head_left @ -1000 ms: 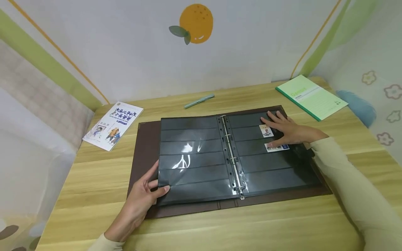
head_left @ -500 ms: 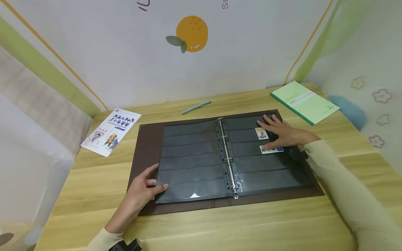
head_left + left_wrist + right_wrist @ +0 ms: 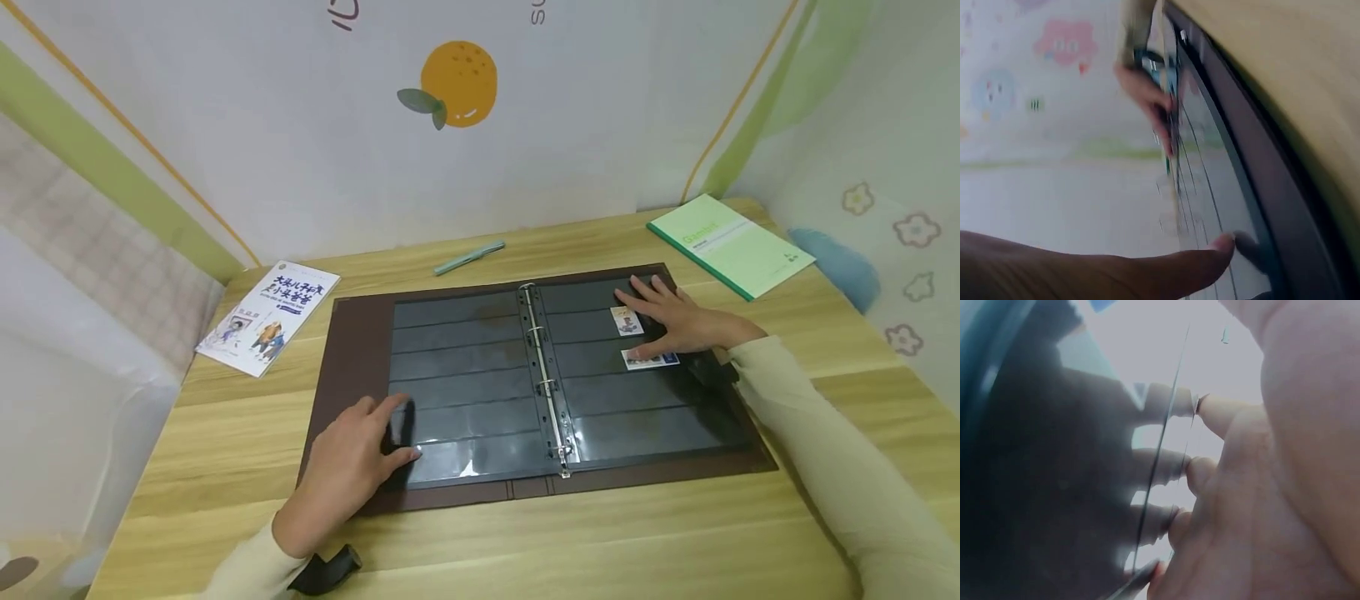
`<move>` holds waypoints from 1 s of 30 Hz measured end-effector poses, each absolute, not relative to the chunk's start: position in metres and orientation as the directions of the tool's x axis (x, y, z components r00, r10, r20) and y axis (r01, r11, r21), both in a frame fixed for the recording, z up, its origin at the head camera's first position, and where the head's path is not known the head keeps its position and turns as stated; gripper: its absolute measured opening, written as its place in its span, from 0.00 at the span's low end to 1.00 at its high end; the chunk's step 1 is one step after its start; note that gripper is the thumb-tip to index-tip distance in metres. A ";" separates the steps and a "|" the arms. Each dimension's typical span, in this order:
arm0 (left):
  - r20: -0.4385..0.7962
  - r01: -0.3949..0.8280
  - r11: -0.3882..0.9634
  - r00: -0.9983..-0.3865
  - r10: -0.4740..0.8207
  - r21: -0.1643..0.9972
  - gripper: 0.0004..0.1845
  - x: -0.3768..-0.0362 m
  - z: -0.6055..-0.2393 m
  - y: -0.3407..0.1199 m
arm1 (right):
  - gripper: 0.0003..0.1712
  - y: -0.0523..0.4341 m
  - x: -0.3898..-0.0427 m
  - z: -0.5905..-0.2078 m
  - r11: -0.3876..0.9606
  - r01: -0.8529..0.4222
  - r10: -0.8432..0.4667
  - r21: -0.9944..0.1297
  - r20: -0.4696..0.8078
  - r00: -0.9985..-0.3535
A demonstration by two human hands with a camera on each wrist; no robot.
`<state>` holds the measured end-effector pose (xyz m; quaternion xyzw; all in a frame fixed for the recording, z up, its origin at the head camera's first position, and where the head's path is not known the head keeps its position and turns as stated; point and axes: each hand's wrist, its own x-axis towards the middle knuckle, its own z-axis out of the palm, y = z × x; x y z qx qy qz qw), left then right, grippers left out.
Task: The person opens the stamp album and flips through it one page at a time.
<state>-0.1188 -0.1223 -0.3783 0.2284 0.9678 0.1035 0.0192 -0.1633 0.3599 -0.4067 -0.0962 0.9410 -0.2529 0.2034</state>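
A: On the wooden table (image 3: 225,433), centre: one brown binder (image 3: 352,350), lying open, dark pocket pages on both sides of the rings (image 3: 546,385).

B: Left hand (image 3: 348,467)?

A: At the binder's 7 o'clock corner. Palm down, fingers straight and spread, tips pressing the left page (image 3: 465,375); it grips nothing. Forearm comes in from 7 o'clock in a cream sleeve (image 3: 251,571).

B: Right hand (image 3: 678,321)?

A: At the binder's 2 o'clock corner, flat on the right page (image 3: 645,417). Fingers extended and fanned toward 10 o'clock, holding nothing. The thumb tip touches the lower stamp (image 3: 651,359); the upper stamp (image 3: 626,320) lies just beside the index finger. The right wrist view shows the fingertips (image 3: 1213,412) pressed against the glossy sheet.

B: Surroundings?

A: Illustrated booklet (image 3: 270,317) at 10 o'clock, green pen (image 3: 468,257) at 12, green notebook (image 3: 729,243) at 2, all apart from the binder.
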 end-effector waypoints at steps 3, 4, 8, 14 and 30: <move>0.082 0.571 0.809 -0.821 0.565 0.136 0.38 -0.117 -0.383 -0.105 | 0.64 0.361 -0.160 -0.408 0.851 -0.077 -0.280 -0.519 -0.325 -0.903; 0.088 0.601 0.788 -0.799 0.595 0.134 0.39 -0.116 -0.386 -0.099 | 0.63 0.361 -0.159 -0.409 0.852 -0.080 -0.281 -0.518 -0.323 -0.904; 0.021 0.634 0.743 -0.764 0.645 0.214 0.46 -0.113 -0.395 -0.083 | 0.62 0.360 -0.158 -0.411 0.855 -0.103 -0.294 -0.508 -0.311 -0.904; -0.064 0.621 0.738 -0.752 0.656 0.262 0.52 -0.109 -0.405 -0.074 | 0.62 0.355 -0.161 -0.411 0.853 -0.120 -0.305 -0.509 -0.298 -0.905; -0.132 0.590 0.735 -0.742 0.657 0.334 0.50 -0.113 -0.411 -0.071 | 0.49 0.375 -0.166 -0.393 0.926 0.102 0.064 -0.363 -0.114 -0.991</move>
